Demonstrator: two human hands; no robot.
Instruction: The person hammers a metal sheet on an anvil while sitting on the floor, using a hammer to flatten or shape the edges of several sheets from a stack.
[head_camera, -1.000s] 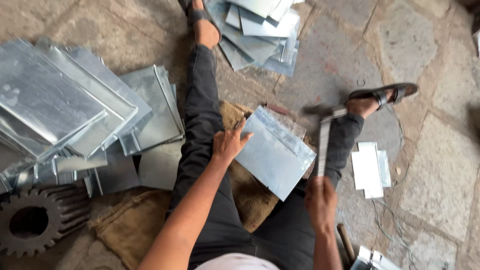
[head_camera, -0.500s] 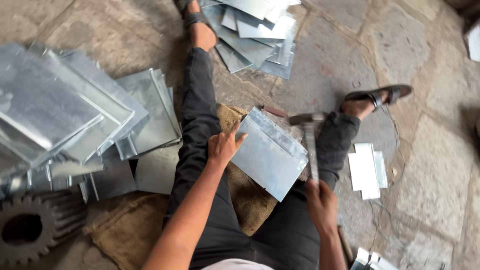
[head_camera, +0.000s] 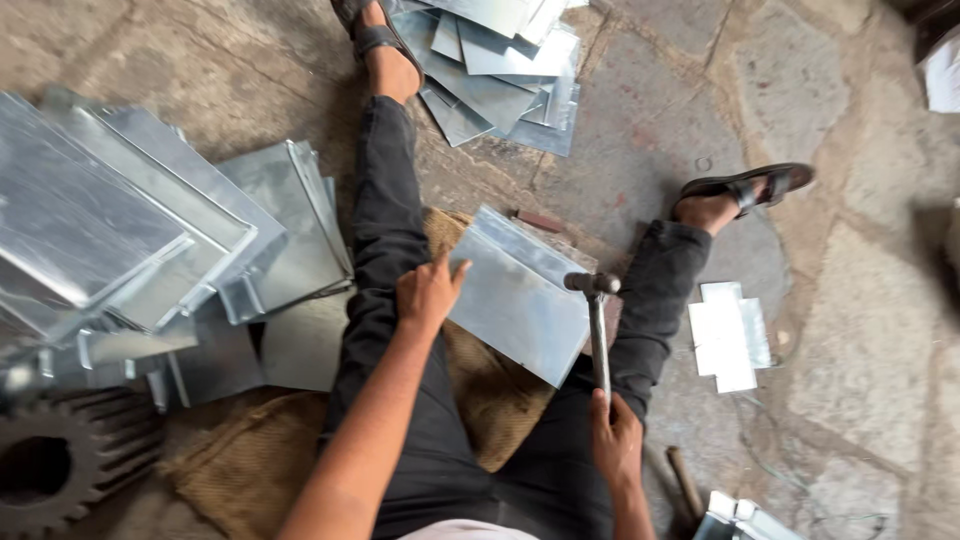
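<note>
Cut off at lower left: a dark toothed gear wheel; face of the hammer hard to make out. Left hand spread flat, pressing a shiny folded sheet-metal piece lying between the legs on coarse burlap. Right hand clenched round the hammer handle, head just at the sheet's right edge.

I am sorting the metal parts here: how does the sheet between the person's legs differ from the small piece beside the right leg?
The sheet is larger, a plain rectangle; the small piece has a stepped outline. The sheet rests raised on a support, under the left hand; the small piece lies flat on the stone floor, untouched. Both are shiny grey metal.
</note>
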